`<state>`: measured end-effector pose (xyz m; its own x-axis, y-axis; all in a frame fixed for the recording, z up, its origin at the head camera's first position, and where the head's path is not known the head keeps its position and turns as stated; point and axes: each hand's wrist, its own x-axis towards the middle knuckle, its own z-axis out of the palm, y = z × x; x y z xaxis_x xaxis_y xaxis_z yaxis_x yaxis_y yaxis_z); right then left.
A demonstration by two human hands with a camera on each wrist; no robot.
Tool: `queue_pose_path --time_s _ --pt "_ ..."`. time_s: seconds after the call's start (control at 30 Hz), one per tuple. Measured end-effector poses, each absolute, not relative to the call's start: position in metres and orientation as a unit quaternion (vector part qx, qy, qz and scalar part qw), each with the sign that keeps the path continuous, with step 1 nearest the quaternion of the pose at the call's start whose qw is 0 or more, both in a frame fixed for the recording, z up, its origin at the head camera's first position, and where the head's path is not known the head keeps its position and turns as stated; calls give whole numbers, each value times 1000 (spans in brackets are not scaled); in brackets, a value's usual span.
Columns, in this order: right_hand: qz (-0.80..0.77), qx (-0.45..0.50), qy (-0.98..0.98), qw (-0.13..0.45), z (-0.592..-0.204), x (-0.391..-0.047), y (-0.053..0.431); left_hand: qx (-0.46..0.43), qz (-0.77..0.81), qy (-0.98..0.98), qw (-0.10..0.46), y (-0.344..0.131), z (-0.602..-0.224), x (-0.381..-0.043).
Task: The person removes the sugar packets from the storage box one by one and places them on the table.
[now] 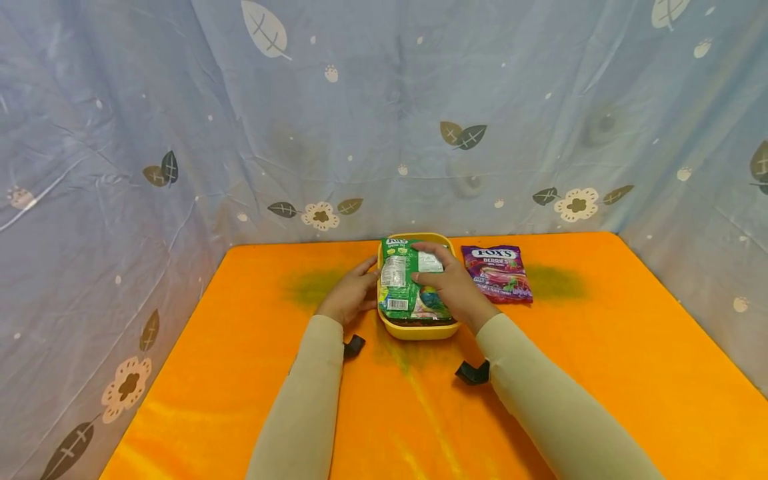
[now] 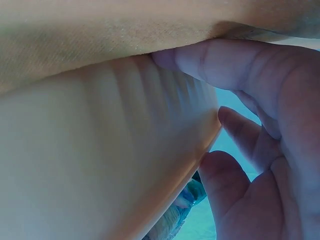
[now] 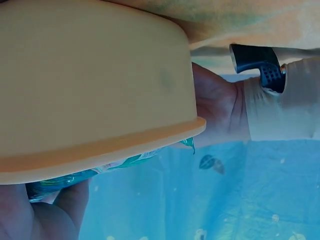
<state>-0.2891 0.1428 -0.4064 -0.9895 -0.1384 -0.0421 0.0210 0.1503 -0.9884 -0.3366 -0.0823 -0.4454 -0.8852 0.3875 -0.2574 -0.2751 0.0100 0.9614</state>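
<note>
A yellow plastic basket (image 1: 420, 333) stands on the table, and a green Fox's candy packet (image 1: 397, 288) lies flat across its top. My left hand (image 1: 351, 295) is at the basket's left side. In the left wrist view its fingers (image 2: 220, 62) reach along the ribbed wall, with the thumb up against the rim. My right hand (image 1: 461, 288) rests on the packet's right part, fingers spread over its printed face. Dark contents show at the basket's near end below the packet; what they are is hidden.
A purple Fox's Berries candy packet (image 1: 498, 275) lies on the orange table cover (image 1: 240, 373), just right of the basket. Blue patterned curtains (image 1: 384, 113) enclose the table at the back and sides. Black camera mounts (image 1: 473, 373) stick out from the wrists.
</note>
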Motion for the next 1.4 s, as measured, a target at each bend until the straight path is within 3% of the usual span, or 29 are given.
queue_pose_path --time_s 0.6,0.87,1.4 --pt "-669 -52 740 49 -394 -292 148 43 717 652 242 -81 -444 -336" --pt "-662 -40 747 49 -372 -290 168 32 720 649 244 -81 -444 -337" --pt "-657 -15 754 22 -375 -306 223 37 714 657 237 -84 -444 -337"
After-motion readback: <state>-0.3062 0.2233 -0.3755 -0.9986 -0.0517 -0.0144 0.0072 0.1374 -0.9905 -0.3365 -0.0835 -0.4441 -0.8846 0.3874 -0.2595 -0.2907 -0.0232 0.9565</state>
